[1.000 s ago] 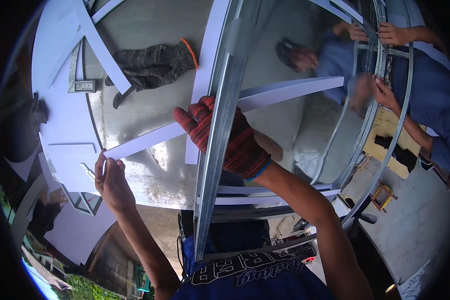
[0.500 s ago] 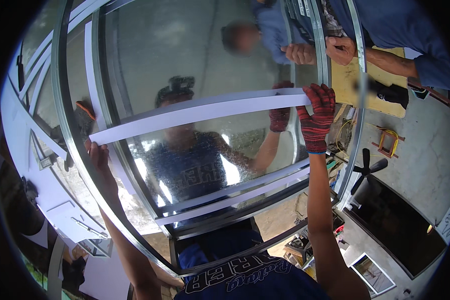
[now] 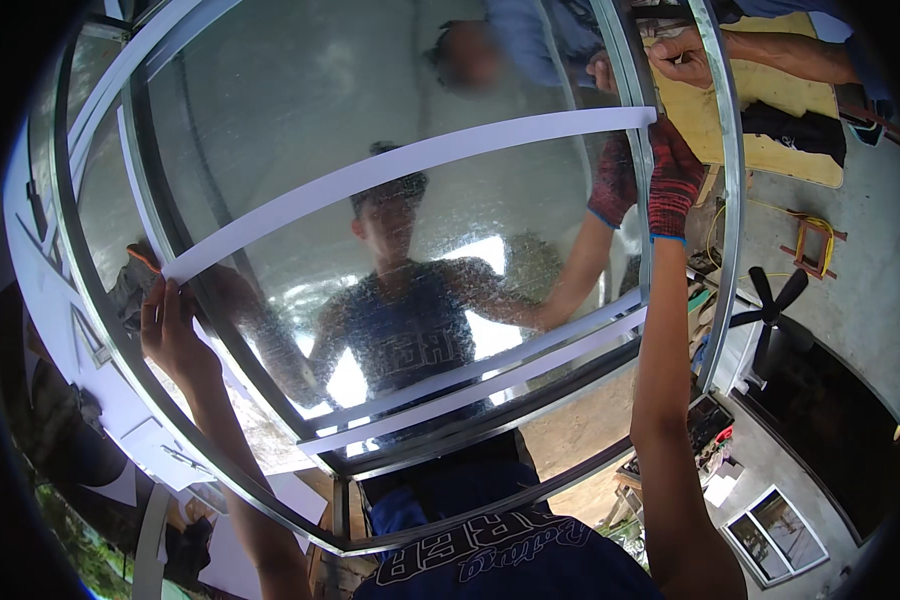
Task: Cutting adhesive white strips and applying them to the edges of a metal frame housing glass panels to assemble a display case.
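Observation:
A long white strip (image 3: 450,143) runs slantwise across a shiny, mirror-like sheet (image 3: 300,120) set in a metal frame (image 3: 726,200). My bare left hand (image 3: 177,335) pinches the strip's lower left end beside the frame's left bar. At the higher right end, my right hand (image 3: 676,175), in a red and black knit glove, grips the strip by the right bar. Its fingertips are partly hidden. Lower down, another white strip (image 3: 470,385) lies across the sheet near the frame's front bar. My reflection shows in the sheet.
Another person's hand (image 3: 682,57) is at the frame's upper right, near a yellow board (image 3: 785,90) with dark cloth (image 3: 795,132). A black fan (image 3: 770,295), a dark panel (image 3: 820,430) and a small white-framed window (image 3: 775,535) are at right.
Both my hands have moved farther apart, the right one up and outward. The white strip has shifted up the sheet and tilts more. The other person's hand has moved up slightly.

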Demonstrator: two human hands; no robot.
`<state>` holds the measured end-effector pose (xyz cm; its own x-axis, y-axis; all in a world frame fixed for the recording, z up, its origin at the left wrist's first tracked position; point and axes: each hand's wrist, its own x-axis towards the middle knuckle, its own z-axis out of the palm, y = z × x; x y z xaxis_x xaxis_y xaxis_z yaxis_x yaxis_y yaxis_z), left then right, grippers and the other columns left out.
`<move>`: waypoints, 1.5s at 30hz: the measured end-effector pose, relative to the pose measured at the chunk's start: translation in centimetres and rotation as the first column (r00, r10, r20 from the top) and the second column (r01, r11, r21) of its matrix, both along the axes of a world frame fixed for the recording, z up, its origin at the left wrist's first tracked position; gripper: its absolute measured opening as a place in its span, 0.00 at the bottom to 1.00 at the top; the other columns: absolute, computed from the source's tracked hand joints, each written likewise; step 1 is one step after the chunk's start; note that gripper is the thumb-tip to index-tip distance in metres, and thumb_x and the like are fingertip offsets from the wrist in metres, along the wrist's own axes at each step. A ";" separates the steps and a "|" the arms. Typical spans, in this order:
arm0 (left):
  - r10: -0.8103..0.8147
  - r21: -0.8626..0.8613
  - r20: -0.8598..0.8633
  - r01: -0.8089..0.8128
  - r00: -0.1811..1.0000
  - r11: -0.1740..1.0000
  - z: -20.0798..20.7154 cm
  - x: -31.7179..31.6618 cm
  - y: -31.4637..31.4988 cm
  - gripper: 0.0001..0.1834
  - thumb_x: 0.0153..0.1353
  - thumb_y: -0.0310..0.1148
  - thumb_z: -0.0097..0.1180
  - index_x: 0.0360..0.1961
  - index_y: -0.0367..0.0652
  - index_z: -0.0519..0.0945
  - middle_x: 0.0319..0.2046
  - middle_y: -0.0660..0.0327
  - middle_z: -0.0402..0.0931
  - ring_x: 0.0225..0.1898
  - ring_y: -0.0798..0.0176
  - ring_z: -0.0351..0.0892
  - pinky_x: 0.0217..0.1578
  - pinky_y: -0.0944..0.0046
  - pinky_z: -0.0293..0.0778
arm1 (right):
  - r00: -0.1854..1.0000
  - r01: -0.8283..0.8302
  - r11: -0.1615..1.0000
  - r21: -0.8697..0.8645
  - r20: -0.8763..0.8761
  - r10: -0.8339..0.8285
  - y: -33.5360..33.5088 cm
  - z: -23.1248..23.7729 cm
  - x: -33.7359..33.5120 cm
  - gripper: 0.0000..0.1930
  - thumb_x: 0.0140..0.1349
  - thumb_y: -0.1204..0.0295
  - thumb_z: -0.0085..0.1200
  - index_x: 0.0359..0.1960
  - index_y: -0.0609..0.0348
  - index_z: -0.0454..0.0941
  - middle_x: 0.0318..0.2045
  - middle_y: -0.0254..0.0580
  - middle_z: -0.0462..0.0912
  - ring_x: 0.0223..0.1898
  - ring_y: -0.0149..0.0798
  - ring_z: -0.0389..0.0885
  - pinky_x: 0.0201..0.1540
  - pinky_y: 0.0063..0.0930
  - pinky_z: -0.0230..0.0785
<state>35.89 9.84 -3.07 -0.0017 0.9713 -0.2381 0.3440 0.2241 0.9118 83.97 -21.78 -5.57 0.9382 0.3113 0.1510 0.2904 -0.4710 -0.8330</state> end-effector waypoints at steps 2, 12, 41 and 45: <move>-0.020 0.023 -0.018 0.020 1.000 1.000 0.0 0.4 -0.3 0.11 0.63 0.27 0.53 0.44 0.31 0.77 0.35 0.57 0.78 0.35 0.68 0.78 0.37 0.72 0.73 | 1.000 0.005 0.999 -0.032 0.016 -0.005 -0.3 0.0 0.5 0.13 0.56 0.75 0.59 0.44 0.60 0.82 0.39 0.39 0.85 0.42 0.29 0.79 0.52 0.25 0.68; -0.063 0.086 -0.290 0.092 0.955 0.992 1.1 1.0 -1.4 0.15 0.60 0.31 0.58 0.46 0.34 0.80 0.22 0.62 0.79 0.22 0.75 0.72 0.25 0.74 0.66 | 0.999 0.027 0.987 -0.157 -0.020 -0.031 -1.6 -0.9 2.4 0.16 0.61 0.73 0.51 0.49 0.69 0.77 0.45 0.44 0.82 0.45 0.35 0.78 0.55 0.28 0.67; 0.081 0.394 -0.601 0.207 0.795 0.895 -0.6 -1.1 -2.0 0.10 0.61 0.32 0.57 0.35 0.34 0.82 0.27 0.57 0.81 0.27 0.65 0.80 0.29 0.66 0.74 | 0.997 0.049 0.986 -0.160 -0.042 -0.057 1.4 -0.9 -1.3 0.14 0.58 0.72 0.55 0.45 0.64 0.81 0.40 0.38 0.84 0.41 0.29 0.80 0.47 0.24 0.70; 0.083 0.416 -0.604 0.225 0.793 0.881 -1.7 -1.4 -1.4 0.10 0.60 0.32 0.58 0.36 0.35 0.82 0.31 0.57 0.82 0.31 0.62 0.81 0.32 0.65 0.74 | 0.987 0.117 0.992 0.043 -0.112 -0.111 1.1 -0.5 -0.6 0.13 0.54 0.82 0.56 0.43 0.67 0.81 0.38 0.40 0.84 0.39 0.29 0.80 0.48 0.23 0.71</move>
<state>34.46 8.40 -4.76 0.0819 0.9667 0.2427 0.8396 -0.1981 0.5058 83.34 -20.65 -6.10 0.9789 0.1961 0.0579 0.1429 -0.4538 -0.8796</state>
